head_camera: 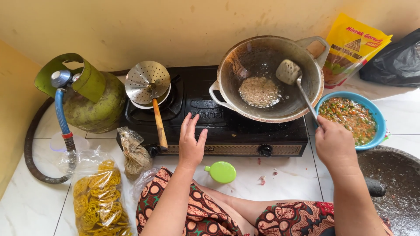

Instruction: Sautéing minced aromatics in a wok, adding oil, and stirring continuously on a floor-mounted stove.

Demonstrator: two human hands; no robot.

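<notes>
On the tiled floor point(288, 179), at about 12 o'clock from the seated person, stood one black two-burner stove point(232, 126). One metal wok point(267, 78) sat on its right burner, with a single flat fritter point(259, 91) frying in the oil at the bottom. The right hand point(334, 142) had its grip closed around the handle of one metal spatula point(297, 85), whose blade was in the wok just beside the fritter, at its 2 o'clock. The left hand point(191, 142) held nothing; its grip was wide, with fingers spread flat on the front edge of the stove. One perforated skimmer point(148, 87) with a wooden handle lay over the left burner. At 3 o'clock from the wok there was one blue bowl point(376, 116) of chopped mixture, and at 1 o'clock one yellow pouch point(352, 46). At 9 o'clock stood one green gas cylinder point(94, 100). One bag of yellow crackers point(98, 201) and one green lid point(222, 171) lay near the knees.
</notes>
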